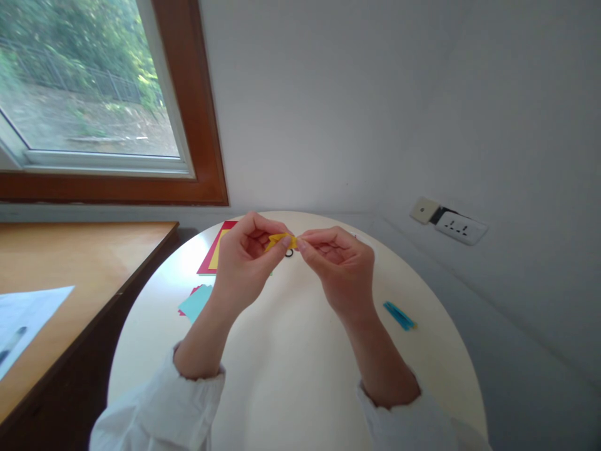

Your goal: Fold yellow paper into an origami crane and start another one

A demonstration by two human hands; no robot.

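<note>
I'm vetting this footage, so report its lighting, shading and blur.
Head view: the brown-framed glass window is bright, the green foliage beyond blurred; same view: the plain white wall dims toward lower right; head view again: the small folded yellow paper, pinched by bare left hand and bare right hand, looks soft-edged.

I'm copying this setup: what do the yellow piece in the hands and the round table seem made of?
Yellow piece: probably matte paper, from its thin, folded-looking edges. Round table: perhaps laminate or painted board; its pale top looks smooth, faintly glossy.
</note>
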